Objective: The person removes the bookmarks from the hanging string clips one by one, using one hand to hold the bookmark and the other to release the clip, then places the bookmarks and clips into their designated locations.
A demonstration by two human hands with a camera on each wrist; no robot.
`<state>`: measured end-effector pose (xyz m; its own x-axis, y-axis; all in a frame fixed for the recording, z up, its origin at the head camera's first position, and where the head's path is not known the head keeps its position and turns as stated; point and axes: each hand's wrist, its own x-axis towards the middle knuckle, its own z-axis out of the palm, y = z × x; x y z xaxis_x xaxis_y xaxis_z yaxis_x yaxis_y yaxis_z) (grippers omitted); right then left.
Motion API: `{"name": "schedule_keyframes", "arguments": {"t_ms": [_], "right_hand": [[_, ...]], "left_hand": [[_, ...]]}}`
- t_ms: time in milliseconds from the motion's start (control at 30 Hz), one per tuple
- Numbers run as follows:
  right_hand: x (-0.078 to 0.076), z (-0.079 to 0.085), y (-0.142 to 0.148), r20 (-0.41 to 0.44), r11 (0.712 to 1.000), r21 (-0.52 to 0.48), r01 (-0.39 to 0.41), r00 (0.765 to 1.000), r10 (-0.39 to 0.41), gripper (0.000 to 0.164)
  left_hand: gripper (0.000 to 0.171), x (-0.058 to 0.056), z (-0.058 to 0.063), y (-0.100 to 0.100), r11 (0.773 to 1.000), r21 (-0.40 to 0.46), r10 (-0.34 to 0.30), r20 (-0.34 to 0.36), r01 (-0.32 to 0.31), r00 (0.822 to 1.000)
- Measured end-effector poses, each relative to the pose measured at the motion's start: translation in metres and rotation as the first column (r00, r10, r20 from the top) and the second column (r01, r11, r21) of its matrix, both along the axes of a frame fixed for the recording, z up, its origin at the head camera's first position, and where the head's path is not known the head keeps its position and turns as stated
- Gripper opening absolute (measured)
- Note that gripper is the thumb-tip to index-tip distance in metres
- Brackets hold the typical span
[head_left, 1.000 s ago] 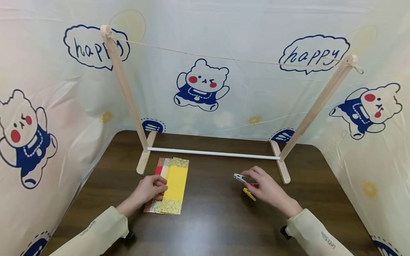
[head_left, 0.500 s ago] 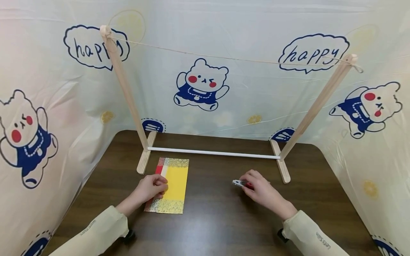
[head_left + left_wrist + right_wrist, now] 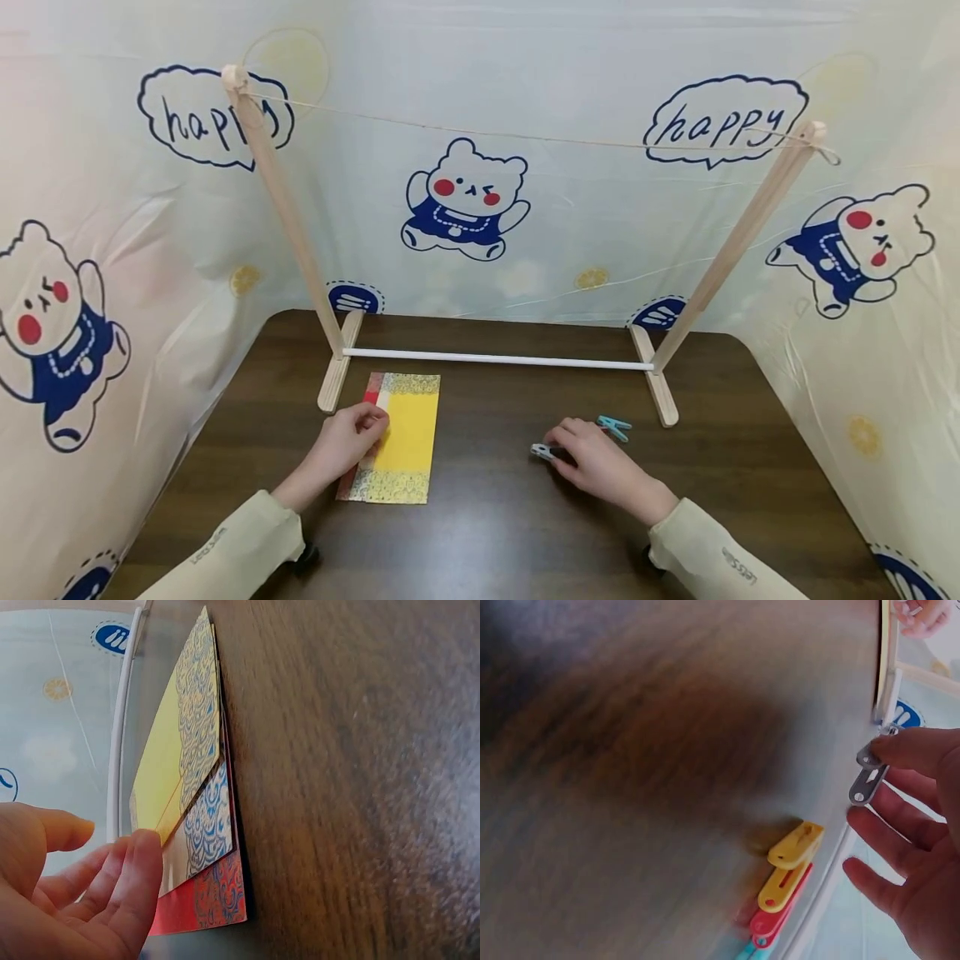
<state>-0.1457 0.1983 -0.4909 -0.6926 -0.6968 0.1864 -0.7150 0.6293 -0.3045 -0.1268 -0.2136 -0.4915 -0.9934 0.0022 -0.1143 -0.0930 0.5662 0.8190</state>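
Observation:
My left hand (image 3: pixel 347 442) touches a small stack of patterned sheets: a yellow sheet (image 3: pixel 408 429) on top, with whitish (image 3: pixel 208 844) and red (image 3: pixel 217 907) ones under it. In the left wrist view my thumb and fingers stand apart, with fingertips against the yellow sheet's edge. My right hand (image 3: pixel 596 458) pinches a grey clothespin (image 3: pixel 869 778) between thumb and fingers, a little above the table. On the tabletop beside that hand lie a yellow clothespin (image 3: pixel 782 887), a red one (image 3: pixel 765 922) and a teal one (image 3: pixel 613 427). The head view hides the yellow and red ones.
Behind the hands stands a wooden frame with a left post (image 3: pixel 288 225), a right post (image 3: pixel 738 246) and a white bottom rod (image 3: pixel 498 359). A thin string (image 3: pixel 465 131) runs between the post tops. A printed curtain (image 3: pixel 600 67) surrounds the dark table (image 3: pixel 487 550).
My right hand has moved left and nearer with the grey clothespin, uncovering the teal clothespin in the head view. My left hand stays at the sheets; the head view has shifted slightly.

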Motion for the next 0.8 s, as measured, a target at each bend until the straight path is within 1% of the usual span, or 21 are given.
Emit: {"name": "schedule_keyframes", "arguments": {"t_ms": [33, 100, 233, 367, 500, 600, 667, 733, 800], "right_hand": [[0.001, -0.001, -0.001, -0.020, 1.000, 0.014, -0.007, 1.000, 0.008, 0.022], [0.003, -0.003, -0.003, -0.050, 0.999, 0.037, -0.019, 0.999, 0.021, 0.021], [0.008, -0.005, -0.005, -0.061, 0.998, 0.056, -0.026, 0.998, 0.030, 0.020], [0.012, -0.007, -0.007, -0.070, 0.997, 0.067, -0.026, 0.997, 0.031, 0.020], [0.011, -0.009, -0.006, -0.090, 0.997, 0.078, -0.009, 0.996, 0.017, 0.021], [0.008, -0.008, -0.003, -0.107, 0.995, 0.097, 0.019, 0.994, -0.008, 0.022], [0.006, -0.007, -0.001, -0.103, 0.994, 0.107, 0.030, 0.994, -0.019, 0.022], [0.004, -0.003, 0.001, -0.082, 0.994, 0.103, 0.032, 0.996, -0.024, 0.023], [0.002, 0.002, 0.003, -0.056, 0.996, 0.081, 0.028, 0.998, -0.024, 0.023]], "left_hand": [[0.017, 0.000, 0.000, -0.001, 1.000, -0.021, 0.002, -0.017, -0.002, 1.000], [0.018, 0.001, -0.001, -0.001, 0.999, -0.034, 0.008, -0.036, -0.009, 0.999], [0.020, 0.002, 0.000, -0.003, 0.999, -0.029, 0.015, -0.061, -0.017, 0.998], [0.020, 0.003, 0.004, -0.005, 0.999, -0.036, 0.008, -0.097, -0.011, 0.995], [0.021, 0.002, 0.009, -0.004, 0.998, -0.062, -0.003, -0.144, -0.006, 0.990], [0.023, -0.001, 0.011, -0.002, 0.998, -0.060, -0.009, -0.160, 0.000, 0.987], [0.023, -0.001, 0.012, 0.000, 0.999, -0.045, -0.005, -0.164, -0.002, 0.986], [0.023, -0.001, 0.012, 0.002, 1.000, -0.030, 0.002, -0.170, -0.007, 0.985], [0.022, -0.001, 0.011, 0.003, 0.999, -0.035, 0.012, -0.189, -0.019, 0.982]]}}
